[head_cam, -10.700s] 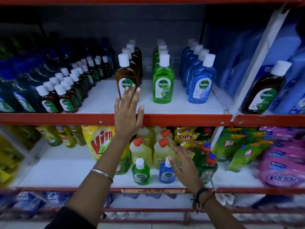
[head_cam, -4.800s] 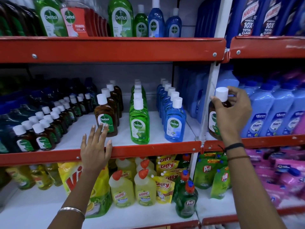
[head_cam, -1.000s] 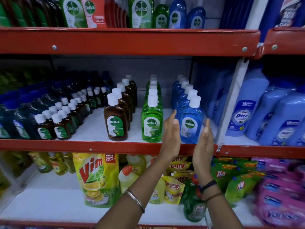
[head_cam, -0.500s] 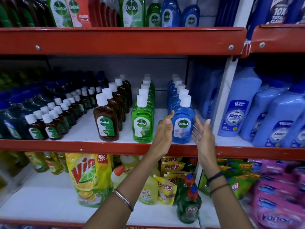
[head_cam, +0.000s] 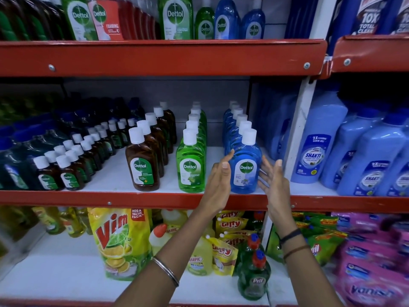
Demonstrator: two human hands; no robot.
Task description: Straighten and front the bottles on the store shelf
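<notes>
Both hands have eased apart from the blue bottle (head_cam: 245, 167) since half a second back, palms now flanking it, nothing gripped. Left to right along the red-edged shelf (head_cam: 132, 199): small brown bottles (head_cam: 66, 171) in two files, white caps; then the brown row (head_cam: 146, 160), five caps showing, glossy amber plastic; the green row (head_cam: 191, 165), translucent, about six caps; and the blue row, six caps, its front bottle upright at the shelf lip, label facing out. Left hand (head_cam: 218, 185) stands open, fingertips just beside the bottle's left shoulder. Right hand (head_cam: 274, 182) is spread, fingers loose, close by its right side. Pale blue jugs (head_cam: 318, 140) stand beyond the white upright (head_cam: 298, 129).
</notes>
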